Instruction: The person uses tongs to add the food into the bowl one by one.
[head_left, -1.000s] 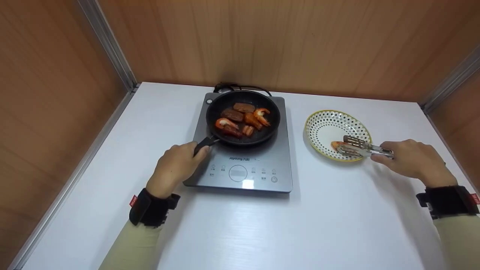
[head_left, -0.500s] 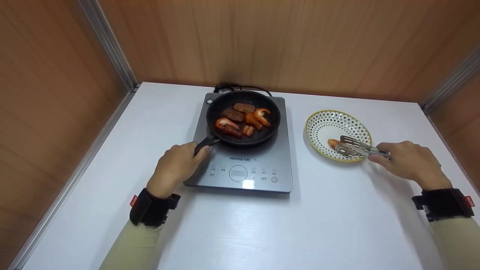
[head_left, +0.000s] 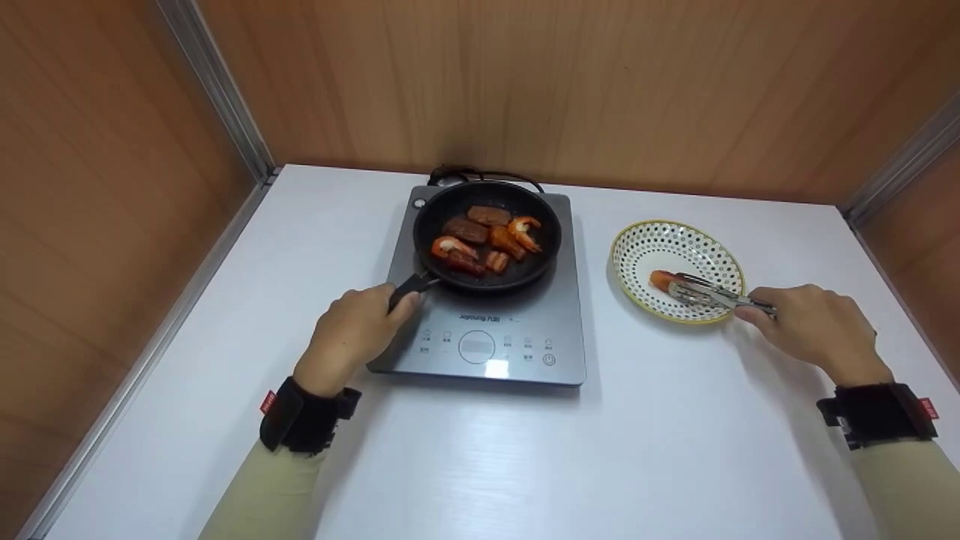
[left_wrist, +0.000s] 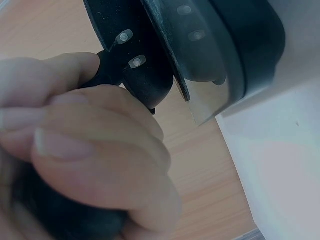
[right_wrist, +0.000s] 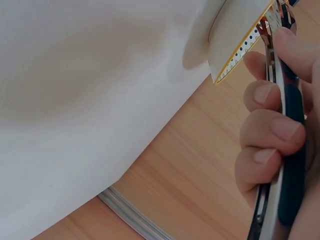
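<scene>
My left hand (head_left: 356, 337) grips the handle of a black frying pan (head_left: 491, 286); in the left wrist view its fingers (left_wrist: 100, 165) curl round the black handle. Prawns (head_left: 452, 247) and browned pieces of meat (head_left: 465, 229) lie in the pan. My right hand (head_left: 814, 326) holds metal tongs (head_left: 724, 295) over a dotted, yellow-rimmed plate (head_left: 637, 236). At the tongs' slotted heads an orange-brown piece of food (head_left: 661, 280) shows, partly hidden by them. Dark grips on the tongs (right_wrist: 294, 160) lie within my right fingers in the right wrist view.
Beneath the pan stands a grey induction cooker (head_left: 525, 330) with a touch panel at the front. A black cable (head_left: 510, 175) runs behind it. The white table (head_left: 487, 465) is bounded by wood-grain panels (head_left: 570, 90) at the back and sides.
My right hand and the tongs have shifted a little left over the plate. The orange-brown piece has moved slightly left and up with them. The left hand and pan have stayed still.
</scene>
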